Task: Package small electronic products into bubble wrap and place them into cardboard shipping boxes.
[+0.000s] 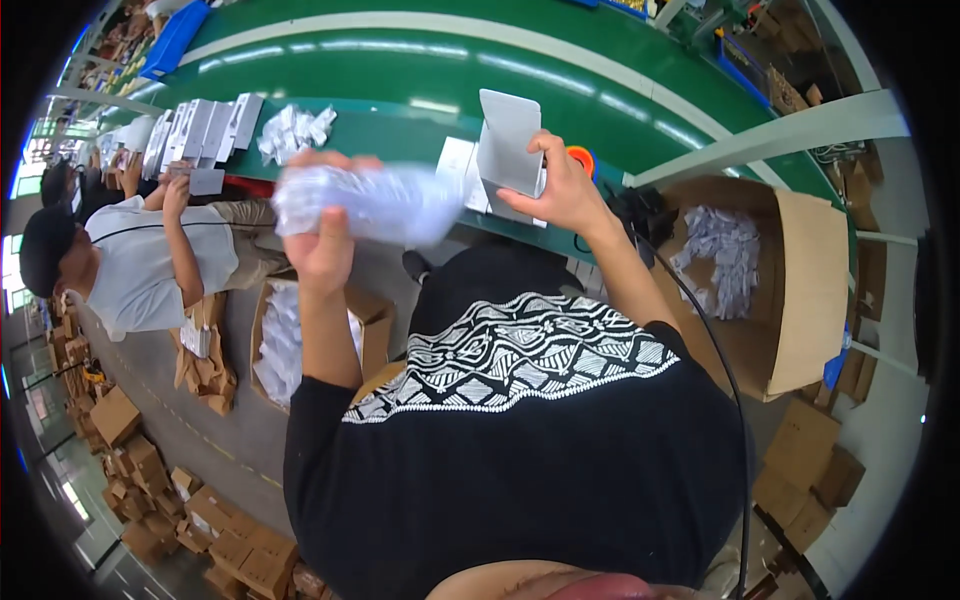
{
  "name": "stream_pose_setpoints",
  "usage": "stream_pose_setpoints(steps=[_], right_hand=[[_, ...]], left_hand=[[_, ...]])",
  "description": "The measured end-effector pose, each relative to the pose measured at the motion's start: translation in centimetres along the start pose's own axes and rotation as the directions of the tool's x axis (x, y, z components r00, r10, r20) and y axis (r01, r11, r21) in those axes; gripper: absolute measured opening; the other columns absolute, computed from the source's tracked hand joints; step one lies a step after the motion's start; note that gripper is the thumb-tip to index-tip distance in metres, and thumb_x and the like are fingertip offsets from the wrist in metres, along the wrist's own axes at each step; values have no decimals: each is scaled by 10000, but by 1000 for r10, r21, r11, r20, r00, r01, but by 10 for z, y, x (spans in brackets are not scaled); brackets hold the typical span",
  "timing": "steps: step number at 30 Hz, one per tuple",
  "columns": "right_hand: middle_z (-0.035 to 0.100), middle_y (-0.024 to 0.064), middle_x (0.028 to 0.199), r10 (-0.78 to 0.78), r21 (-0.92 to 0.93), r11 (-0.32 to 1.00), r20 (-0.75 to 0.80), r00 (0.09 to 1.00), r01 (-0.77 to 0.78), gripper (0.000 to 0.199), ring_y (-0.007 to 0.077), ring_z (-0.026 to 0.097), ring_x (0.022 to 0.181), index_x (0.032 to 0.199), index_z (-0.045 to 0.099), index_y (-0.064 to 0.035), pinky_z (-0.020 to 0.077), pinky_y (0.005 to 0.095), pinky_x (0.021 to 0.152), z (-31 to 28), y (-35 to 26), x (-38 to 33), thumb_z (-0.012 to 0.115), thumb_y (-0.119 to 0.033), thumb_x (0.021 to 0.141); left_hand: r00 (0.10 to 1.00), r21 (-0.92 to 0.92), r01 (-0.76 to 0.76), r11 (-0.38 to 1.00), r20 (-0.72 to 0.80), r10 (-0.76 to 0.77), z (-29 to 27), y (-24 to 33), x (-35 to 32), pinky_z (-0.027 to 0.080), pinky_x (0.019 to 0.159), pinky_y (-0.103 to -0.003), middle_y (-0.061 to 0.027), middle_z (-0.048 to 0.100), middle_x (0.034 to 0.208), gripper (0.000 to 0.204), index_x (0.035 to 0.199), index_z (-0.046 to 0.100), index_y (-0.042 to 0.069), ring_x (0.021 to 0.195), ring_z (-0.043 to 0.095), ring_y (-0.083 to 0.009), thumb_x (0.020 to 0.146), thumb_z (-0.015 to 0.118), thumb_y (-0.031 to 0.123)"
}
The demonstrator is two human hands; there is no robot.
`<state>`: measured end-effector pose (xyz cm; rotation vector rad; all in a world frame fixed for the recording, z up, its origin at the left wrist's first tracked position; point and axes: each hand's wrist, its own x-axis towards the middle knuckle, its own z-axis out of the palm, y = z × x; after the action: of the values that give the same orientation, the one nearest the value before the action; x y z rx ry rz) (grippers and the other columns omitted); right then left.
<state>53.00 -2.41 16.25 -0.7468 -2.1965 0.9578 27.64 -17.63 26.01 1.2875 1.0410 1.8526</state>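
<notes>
My left hand is closed round a clear plastic-wrapped white bundle, which is smeared by motion; what lies inside the wrap cannot be made out. To its right, my right hand grips the edge of a white cardboard box, thumb on the near side and fingers at the far side. The box's flap stands up, and the bundle's right end points toward it. Flat white cartons lie beside the box on the green bench. Behind my left hand sits a heap of small white packets.
White boxes stand in a row at the left of the bench. An orange tape roll lies right of the box. A large carton holds white packets; another carton stands below my left arm. A co-worker sits at the left.
</notes>
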Motion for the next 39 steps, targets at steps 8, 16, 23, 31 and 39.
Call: stream_pose_setpoints(steps=[8,16,23,31,39], right_hand=[[565,185,1158,240,188,949,94,966,-254,732,249,623,1059,1194,359,-28,504,357,874,22,-10,-22,872,-252,723],[584,186,1172,210,370,904,52,976,-214,844,271,611,1123,1290,327,-20,486,383,968,13,-11,-25,890,-209,692],[558,212,1276,42,372,924,117,992,-83,1169,276,594,1159,1507,89,-39,461,398,1011,4,-16,-14,895,-175,671],[556,204,1331,-31,468,877,282,959,-110,1232,286,594,1164,1563,60,-69,448,396,1024,-17,-26,-2,890,-165,658],[557,160,1329,21,547,819,276,961,-175,1128,233,583,1173,1547,215,-69,451,354,1014,-22,-41,9,891,-118,644]], left_hand=[[919,-151,-324,934,-286,273,78,-48,3,452,979,-526,-142,489,1233,514,1305,350,110,1146,569,-395,925,690,171],[977,54,-186,981,121,178,46,-74,-9,457,978,-527,-154,471,1205,482,1260,359,105,1151,576,-367,909,690,91],[901,209,-105,972,435,4,30,-21,20,472,971,-481,-157,524,1135,417,1120,464,61,1148,589,-352,791,687,-68],[674,312,-137,940,725,-142,35,12,49,473,954,-440,-146,570,1043,369,987,535,34,1127,599,-343,674,647,-127],[712,564,-310,765,671,-207,68,-15,38,455,951,-437,-148,578,1086,347,1079,583,51,1068,595,-343,752,691,10]])
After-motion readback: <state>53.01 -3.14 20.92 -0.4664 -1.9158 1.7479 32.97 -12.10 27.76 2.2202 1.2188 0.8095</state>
